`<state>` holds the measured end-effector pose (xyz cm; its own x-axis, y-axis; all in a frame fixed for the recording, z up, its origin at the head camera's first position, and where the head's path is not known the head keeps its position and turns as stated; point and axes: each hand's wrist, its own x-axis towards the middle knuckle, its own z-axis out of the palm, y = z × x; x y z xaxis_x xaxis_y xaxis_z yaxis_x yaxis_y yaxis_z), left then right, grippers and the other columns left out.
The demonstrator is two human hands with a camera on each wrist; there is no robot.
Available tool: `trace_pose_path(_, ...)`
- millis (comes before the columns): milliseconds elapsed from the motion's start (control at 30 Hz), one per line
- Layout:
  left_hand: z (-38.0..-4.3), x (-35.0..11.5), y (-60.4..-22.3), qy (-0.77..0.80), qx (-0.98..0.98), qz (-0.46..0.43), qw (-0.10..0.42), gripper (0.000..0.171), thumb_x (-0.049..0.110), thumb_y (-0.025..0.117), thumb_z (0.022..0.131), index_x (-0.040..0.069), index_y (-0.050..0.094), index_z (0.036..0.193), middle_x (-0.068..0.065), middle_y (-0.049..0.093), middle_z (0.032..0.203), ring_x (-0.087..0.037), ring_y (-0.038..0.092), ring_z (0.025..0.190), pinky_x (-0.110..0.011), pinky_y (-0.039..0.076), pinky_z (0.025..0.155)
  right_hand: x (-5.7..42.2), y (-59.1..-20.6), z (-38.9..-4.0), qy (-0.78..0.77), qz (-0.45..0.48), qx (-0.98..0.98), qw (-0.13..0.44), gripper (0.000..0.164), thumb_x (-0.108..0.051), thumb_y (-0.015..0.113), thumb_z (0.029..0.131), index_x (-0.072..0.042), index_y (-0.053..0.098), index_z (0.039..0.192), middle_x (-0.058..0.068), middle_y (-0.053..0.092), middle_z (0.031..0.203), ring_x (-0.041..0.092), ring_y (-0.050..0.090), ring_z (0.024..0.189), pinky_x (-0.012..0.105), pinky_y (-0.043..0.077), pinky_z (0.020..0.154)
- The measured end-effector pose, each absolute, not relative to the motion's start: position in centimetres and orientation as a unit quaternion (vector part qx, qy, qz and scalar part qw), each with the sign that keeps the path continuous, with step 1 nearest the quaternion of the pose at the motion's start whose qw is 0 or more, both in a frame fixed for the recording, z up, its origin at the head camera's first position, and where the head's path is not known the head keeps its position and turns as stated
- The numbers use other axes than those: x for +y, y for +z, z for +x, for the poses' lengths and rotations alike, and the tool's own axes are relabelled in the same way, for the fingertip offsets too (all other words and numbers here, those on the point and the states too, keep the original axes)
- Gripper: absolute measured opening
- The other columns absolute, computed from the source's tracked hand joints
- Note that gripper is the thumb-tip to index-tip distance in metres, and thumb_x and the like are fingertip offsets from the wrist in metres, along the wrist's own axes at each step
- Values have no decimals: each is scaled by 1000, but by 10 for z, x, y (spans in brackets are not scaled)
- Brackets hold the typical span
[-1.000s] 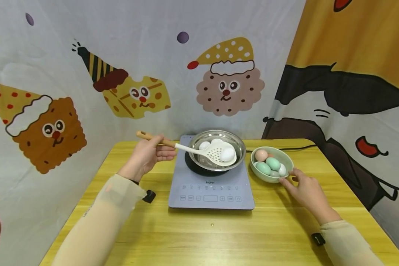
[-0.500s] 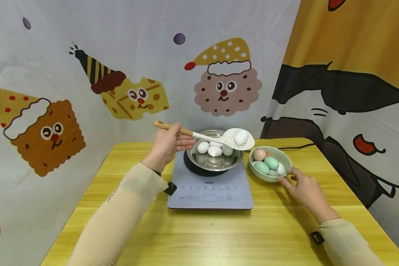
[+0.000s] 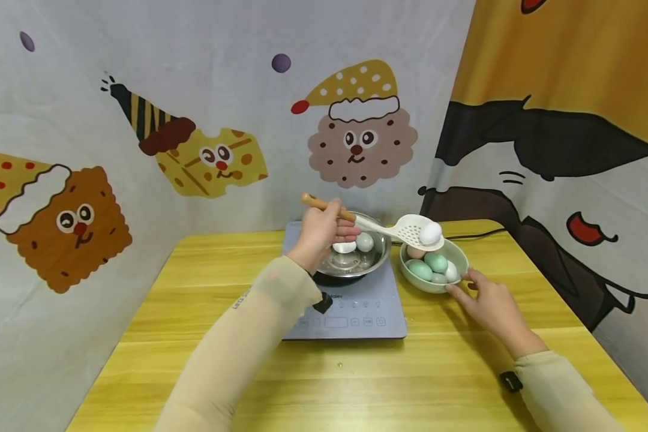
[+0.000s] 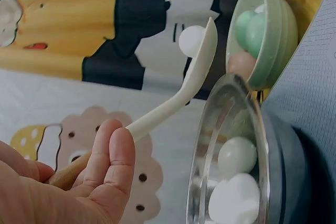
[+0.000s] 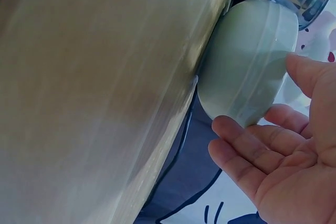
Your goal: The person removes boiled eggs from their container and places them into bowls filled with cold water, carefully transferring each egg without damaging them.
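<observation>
My left hand (image 3: pixel 321 234) grips the wooden handle of a cream slotted spoon (image 3: pixel 375 225), with its other fingers extended. A white egg (image 3: pixel 431 233) lies in the perforated bowl of the spoon, which overlaps the back of a pale green bowl (image 3: pixel 434 288) in the head view. In the left wrist view, the spoon (image 4: pixel 176 98) is tilted, with the egg (image 4: pixel 192 41) resting against it. Several green, white and brownish eggs (image 3: pixel 436 262) sit in the green bowl. My right hand (image 3: pixel 491 309) holds the bowl's near right side, thumb and fingers at its rim.
A steel pan (image 3: pixel 380 258) with water and several pale eggs (image 3: pixel 364 242) stands on a grey induction cooktop (image 3: pixel 351 330), partly hidden by my left hand. A black cord (image 3: pixel 477 235) runs behind the green bowl along the wooden table (image 3: pixel 389 384). A cartoon-printed curtain (image 3: pixel 237 72) hangs behind.
My left hand has lifted the slotted spoon with the white egg out of the pan and carried it right to the green bowl. My right hand has stayed on the bowl.
</observation>
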<state>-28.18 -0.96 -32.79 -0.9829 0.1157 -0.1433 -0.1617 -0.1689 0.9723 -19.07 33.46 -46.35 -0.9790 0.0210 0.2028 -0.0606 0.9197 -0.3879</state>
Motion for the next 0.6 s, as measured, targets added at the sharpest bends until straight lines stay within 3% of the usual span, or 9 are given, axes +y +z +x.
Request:
trace_pose_path(367,-285,28,-329,731,680,-3,44,48,35,46,104,-8,67,104,-30,71,100,-37,74,85,-40,63,71,334,-462,-191,198,10,-974,107,65,-56,60,94,0,58,127,35,60,125,54,63,105,67,50,85)
trace_pose_path(600,-286,43,-326,693,721,12,17,48,37,46,104,-4,70,99,-23,74,89,-32,75,78,-43,62,75,334,-462,-191,200,11,-974,107,66,-56,60,94,1,58,128,35,62,122,54,63,104,67,50,84)
